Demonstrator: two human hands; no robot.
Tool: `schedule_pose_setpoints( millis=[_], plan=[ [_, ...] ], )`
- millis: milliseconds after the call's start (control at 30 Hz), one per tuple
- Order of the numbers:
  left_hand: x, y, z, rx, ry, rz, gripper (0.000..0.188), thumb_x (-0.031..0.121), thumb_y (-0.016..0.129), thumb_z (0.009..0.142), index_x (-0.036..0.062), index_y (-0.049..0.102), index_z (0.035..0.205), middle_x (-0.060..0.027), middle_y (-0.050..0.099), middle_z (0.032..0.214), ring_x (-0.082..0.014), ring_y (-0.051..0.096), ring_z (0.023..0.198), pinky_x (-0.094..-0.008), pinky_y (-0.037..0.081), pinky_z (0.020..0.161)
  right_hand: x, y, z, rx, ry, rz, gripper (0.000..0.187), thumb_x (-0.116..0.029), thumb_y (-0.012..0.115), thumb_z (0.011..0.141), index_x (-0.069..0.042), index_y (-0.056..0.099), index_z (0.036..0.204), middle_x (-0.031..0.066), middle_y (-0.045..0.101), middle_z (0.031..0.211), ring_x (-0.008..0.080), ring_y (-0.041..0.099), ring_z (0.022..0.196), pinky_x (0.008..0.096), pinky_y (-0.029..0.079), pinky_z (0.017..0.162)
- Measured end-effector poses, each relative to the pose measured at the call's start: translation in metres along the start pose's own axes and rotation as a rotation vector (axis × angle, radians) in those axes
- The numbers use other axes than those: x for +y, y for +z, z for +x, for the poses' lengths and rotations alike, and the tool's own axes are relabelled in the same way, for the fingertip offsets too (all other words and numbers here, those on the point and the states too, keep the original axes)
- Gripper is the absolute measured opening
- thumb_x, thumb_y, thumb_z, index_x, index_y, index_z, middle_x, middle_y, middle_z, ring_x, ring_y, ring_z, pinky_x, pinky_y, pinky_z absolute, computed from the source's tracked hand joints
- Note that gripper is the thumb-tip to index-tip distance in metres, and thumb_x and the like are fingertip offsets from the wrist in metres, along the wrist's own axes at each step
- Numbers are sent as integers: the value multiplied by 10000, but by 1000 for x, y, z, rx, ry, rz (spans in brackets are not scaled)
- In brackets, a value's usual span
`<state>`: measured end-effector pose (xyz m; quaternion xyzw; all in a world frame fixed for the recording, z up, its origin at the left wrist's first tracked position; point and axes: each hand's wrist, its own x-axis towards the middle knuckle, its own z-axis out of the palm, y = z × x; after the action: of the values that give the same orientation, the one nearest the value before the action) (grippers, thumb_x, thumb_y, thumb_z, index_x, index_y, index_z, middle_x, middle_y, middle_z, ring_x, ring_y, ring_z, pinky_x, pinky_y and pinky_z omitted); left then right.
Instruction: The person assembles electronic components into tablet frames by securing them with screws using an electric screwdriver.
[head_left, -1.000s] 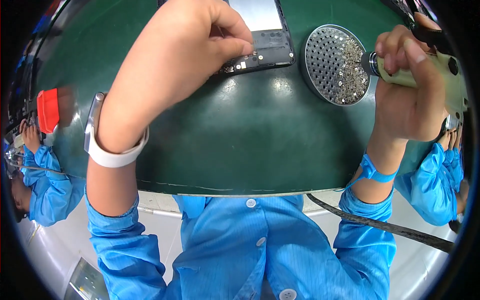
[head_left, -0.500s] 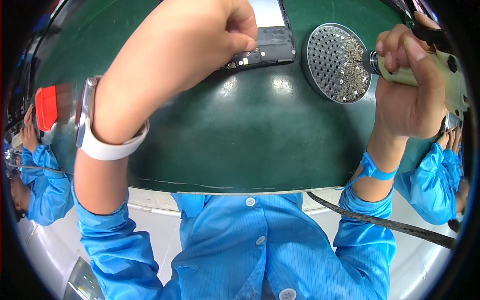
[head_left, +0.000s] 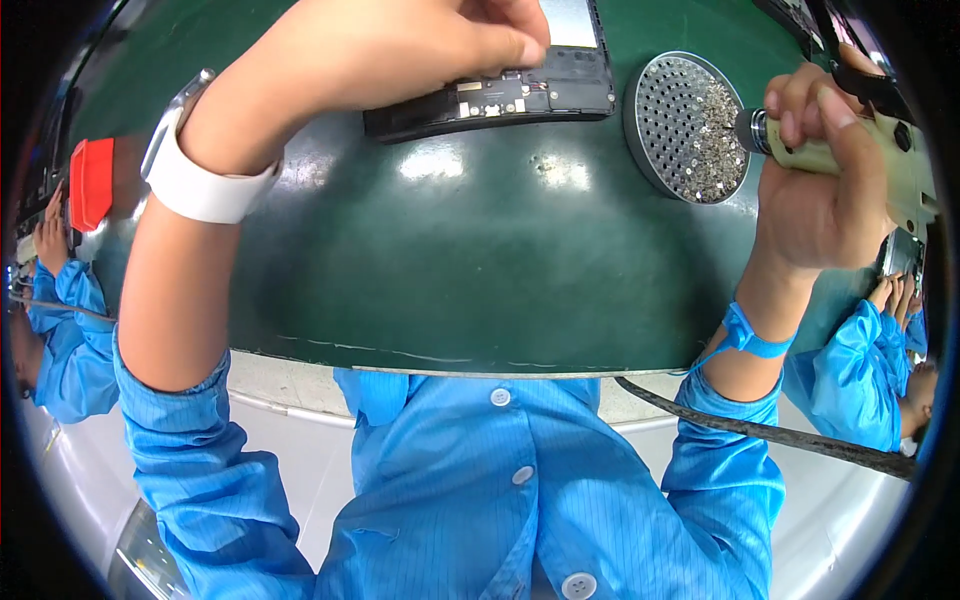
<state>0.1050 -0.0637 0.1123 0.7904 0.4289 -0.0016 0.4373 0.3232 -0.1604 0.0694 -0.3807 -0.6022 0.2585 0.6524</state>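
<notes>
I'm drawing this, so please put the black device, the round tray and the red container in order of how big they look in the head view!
1. Black device, though the left hand hides part of it
2. Round tray
3. Red container, near the picture's edge

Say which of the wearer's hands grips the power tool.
The right hand, wearing the blue wrist strap: it grips the pale green screwdriver. The left hand, wearing the white watch strap, is at the black device with no tool visible.
</notes>
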Motion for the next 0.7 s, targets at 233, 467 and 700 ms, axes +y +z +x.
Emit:
schedule_pose_setpoints(
  millis=[233, 467, 700],
  plan=[
    [-40, 19, -18, 299, 338, 16, 124, 32, 686, 854, -26, 717, 959, -107, 699, 898, -181, 669, 829, -296, 526, 759, 0, -13, 6, 47, 120, 60, 444, -117, 501, 856, 103, 525, 1241, 48, 464, 703, 162, 433, 667, 364, 383, 714],
    [-56, 76, -28, 648, 649, 462, 384, 76, 841, 663, -4, 690, 1007, -126, 649, 1066, -323, 639, 958, -383, 542, 800, 1, -23, -5, 35, 12, -80, 414, -120, 499, 849, 95, 546, 1199, 40, 457, 693, 160, 431, 646, 365, 384, 707],
    [-90, 10, 26, 1012, 554, 817, 326, 190, 762, 823, 88, 713, 1129, -128, 647, 1180, -315, 604, 1084, -390, 492, 933, -6, -20, 2, 166, 148, 143, 392, -146, 525, 819, 70, 579, 1141, 30, 413, 648, 160, 431, 601, 357, 386, 650]
  ],
)
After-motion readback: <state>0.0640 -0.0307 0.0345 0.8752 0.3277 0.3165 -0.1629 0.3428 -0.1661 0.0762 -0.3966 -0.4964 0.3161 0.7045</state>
